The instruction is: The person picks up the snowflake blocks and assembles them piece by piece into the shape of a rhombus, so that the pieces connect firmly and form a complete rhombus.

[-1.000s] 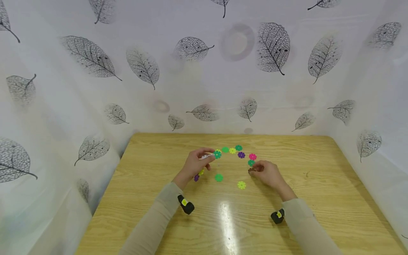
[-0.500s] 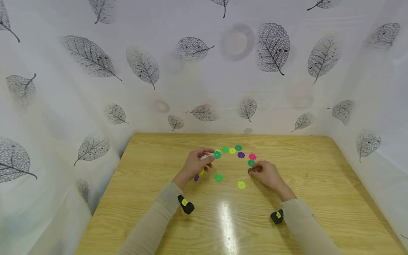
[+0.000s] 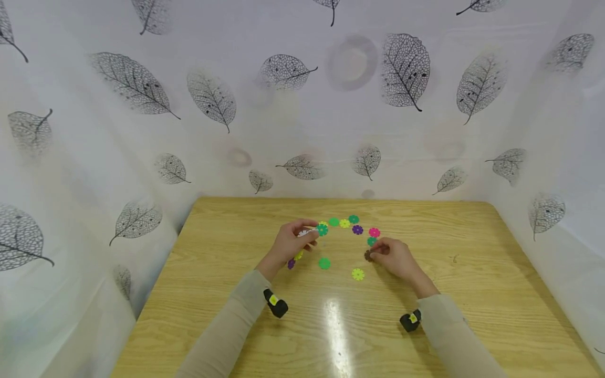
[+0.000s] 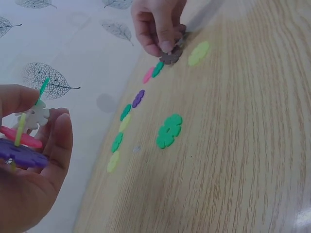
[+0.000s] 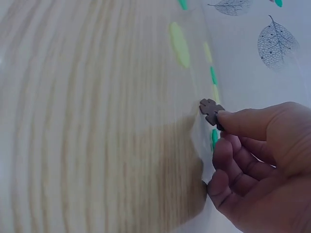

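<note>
My left hand (image 3: 287, 245) grips a cluster of joined, slotted plastic snowflake discs above the left part of the table. In the left wrist view the cluster shows a purple disc (image 4: 22, 154), a pink disc (image 4: 23, 138), a white disc (image 4: 35, 116), and yellow and green ones edge-on; fingers hide part of it. Between thumb and fingertips, my right hand (image 3: 398, 258) pinches a brown snowflake disc (image 5: 210, 110). That brown disc is close to a green disc (image 3: 372, 241) and a pink disc (image 3: 374, 232) lying on the table.
Several loose discs form an arc on the wooden table (image 3: 472, 294), among them a purple disc (image 3: 357, 230) and a dark green disc (image 3: 353, 219). Nearer lie a light green disc (image 3: 324, 263) and a yellow disc (image 3: 358, 274). A leaf-print curtain (image 3: 302, 121) surrounds the table.
The brown disc has shifted slightly left and shows more of its face, and my right hand has moved a little with it. My left hand stays almost still with its cluster.
</note>
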### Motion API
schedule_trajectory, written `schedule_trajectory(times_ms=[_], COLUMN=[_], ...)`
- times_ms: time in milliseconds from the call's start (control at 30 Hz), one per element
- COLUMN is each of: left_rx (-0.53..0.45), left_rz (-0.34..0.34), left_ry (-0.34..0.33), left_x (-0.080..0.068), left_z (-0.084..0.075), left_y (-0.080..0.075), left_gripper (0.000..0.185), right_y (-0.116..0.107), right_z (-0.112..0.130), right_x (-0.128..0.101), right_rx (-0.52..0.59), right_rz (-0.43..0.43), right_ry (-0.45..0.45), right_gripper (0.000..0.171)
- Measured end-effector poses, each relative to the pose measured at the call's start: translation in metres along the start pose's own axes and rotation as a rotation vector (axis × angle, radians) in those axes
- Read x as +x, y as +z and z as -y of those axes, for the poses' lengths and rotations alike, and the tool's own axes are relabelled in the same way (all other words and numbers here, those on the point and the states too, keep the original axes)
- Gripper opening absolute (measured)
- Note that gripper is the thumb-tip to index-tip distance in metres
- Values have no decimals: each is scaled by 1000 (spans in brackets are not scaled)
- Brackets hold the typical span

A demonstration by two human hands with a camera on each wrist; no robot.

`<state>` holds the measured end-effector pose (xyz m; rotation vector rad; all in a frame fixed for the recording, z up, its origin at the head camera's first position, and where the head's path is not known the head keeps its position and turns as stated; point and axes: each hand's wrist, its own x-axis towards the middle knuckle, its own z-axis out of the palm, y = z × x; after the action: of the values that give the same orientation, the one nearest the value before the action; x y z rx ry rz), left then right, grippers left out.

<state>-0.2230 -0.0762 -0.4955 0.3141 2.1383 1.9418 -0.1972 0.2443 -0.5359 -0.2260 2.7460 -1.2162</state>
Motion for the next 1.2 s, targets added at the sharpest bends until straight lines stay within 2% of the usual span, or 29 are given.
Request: schedule_trajectory(times_ms=[300,633,900,1200], left_rx=[7,2,12,28], left_rz=[14,13,18,34], left_ry=[14,2,20,18], left_x=[-3,-3,-4,-4], left_z=[-2,-1,-1,2], left_y=[-1,-1,-1,-1], left_gripper=[33,32,31,32], right_y=[-1,2,4,10], right_z=[14,34,51,68], right_x=[2,8,10,14], right_rx=[42,95,248,289], right_rz=[-17,-70,-31,-20], right_ry=[-50,-136,-169,-191], right_gripper=[18,9,13,14])
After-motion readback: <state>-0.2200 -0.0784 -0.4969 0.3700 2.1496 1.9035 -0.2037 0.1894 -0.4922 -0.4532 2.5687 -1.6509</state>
